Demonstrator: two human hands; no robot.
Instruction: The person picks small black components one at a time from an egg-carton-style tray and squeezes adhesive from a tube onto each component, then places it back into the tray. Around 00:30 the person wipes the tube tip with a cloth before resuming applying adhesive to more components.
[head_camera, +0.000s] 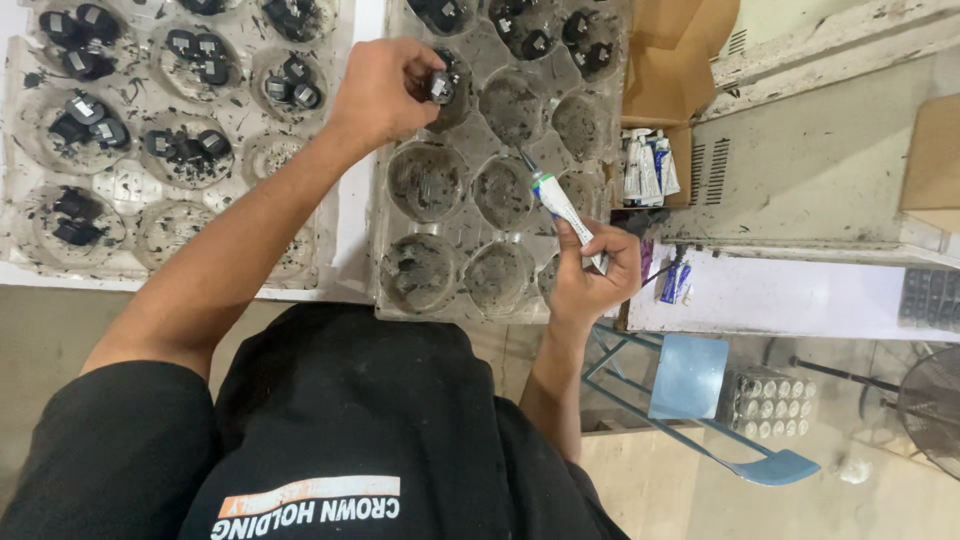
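Left hand (385, 90) pinching small black plastic part (441, 86) over clear cupped tray (470, 225); right hand (590, 275) gripping white glue tube (560, 205), nozzle up. Gluing step; next needs nozzle meeting part.

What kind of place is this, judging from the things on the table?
Probably a small assembly workshop. Clear plastic trays with round wells hold small black parts, the right hand holds a glue tube, and a cardboard box holds more tubes.
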